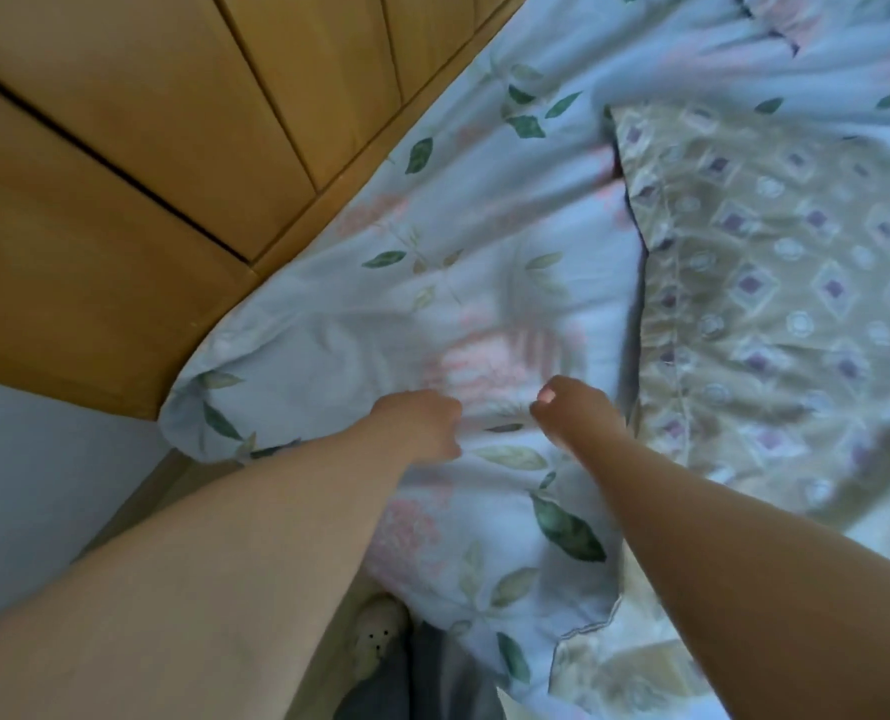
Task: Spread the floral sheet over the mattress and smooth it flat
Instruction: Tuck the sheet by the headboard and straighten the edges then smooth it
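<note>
Where it lies rumpled against the wooden panel [146, 148], the floral sheet [458, 226] is gripped in two curled fists, left hand [422, 423] and right hand [572, 413], near but apart; the patterned mattress [770, 278] is partly uncovered beside it.

No text, labels, brands or numbers readable anywhere. The floral sheet [484, 283] has only printed green leaves and pink blooms. The beige cover [796, 283], just right of the sheet, has only a diamond-and-circle pattern. The picture is blurry.
</note>
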A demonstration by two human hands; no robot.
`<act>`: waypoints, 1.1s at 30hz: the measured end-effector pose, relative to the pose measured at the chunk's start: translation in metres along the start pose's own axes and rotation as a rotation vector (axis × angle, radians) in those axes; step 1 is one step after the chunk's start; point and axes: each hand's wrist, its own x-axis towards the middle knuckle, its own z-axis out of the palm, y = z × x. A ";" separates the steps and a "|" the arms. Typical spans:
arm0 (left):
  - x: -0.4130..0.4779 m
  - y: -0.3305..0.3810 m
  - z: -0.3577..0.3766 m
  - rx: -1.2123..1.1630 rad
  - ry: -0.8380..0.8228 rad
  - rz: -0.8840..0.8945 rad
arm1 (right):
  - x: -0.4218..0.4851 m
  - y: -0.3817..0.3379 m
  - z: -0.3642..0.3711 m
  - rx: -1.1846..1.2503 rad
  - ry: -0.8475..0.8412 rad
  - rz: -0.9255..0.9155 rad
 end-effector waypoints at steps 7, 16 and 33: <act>-0.004 0.038 0.057 0.047 0.086 0.188 | -0.044 0.067 0.005 -0.169 0.235 0.173; -0.012 0.115 0.111 0.249 0.204 0.258 | -0.072 0.144 0.034 -0.390 0.209 0.047; -0.020 0.198 0.143 0.167 0.223 -0.039 | -0.079 0.207 -0.061 0.207 0.488 -0.021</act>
